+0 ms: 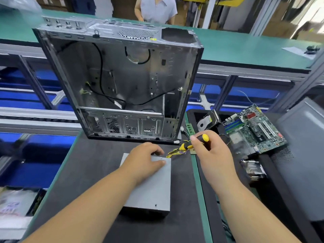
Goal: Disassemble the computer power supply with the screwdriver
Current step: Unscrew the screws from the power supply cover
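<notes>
Head view: right hand (210, 151) grip pinches screwdriver (194, 142) beyond power supply (150, 186), left hand (145, 160) flat atop.

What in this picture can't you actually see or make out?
- Screwdriver tip: head view, hidden behind the right hand and the wires.
- Top of the power supply under the left hand: covered.
- Motherboard markings: too small.
- Person across the bench: cut off by the top edge.
</notes>
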The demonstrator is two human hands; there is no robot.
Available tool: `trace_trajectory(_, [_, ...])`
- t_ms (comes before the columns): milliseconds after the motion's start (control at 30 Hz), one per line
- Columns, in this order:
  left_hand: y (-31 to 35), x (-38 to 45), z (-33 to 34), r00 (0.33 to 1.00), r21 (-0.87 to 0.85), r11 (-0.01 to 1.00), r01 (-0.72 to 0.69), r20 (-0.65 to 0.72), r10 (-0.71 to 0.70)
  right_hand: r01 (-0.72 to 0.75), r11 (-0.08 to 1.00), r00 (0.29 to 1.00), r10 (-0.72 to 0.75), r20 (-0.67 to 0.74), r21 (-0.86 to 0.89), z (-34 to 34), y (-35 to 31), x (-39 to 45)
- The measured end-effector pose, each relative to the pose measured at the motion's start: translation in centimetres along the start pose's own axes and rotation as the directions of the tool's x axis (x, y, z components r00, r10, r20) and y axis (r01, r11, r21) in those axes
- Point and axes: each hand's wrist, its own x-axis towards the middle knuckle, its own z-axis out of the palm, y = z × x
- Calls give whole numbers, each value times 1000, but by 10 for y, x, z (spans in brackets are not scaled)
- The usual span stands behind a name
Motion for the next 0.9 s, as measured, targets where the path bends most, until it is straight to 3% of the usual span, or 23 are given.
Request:
trace_trajectory(567, [-9, -5, 9, 995, 30, 999, -27, -99, 30, 67, 992, 993, -56, 107, -109, 16, -7, 4])
trace_trajectory(900, [-7, -3, 8, 996, -8, 1000, -9, -94, 9, 155, 914, 941, -21, 339, -375, 15, -36, 27])
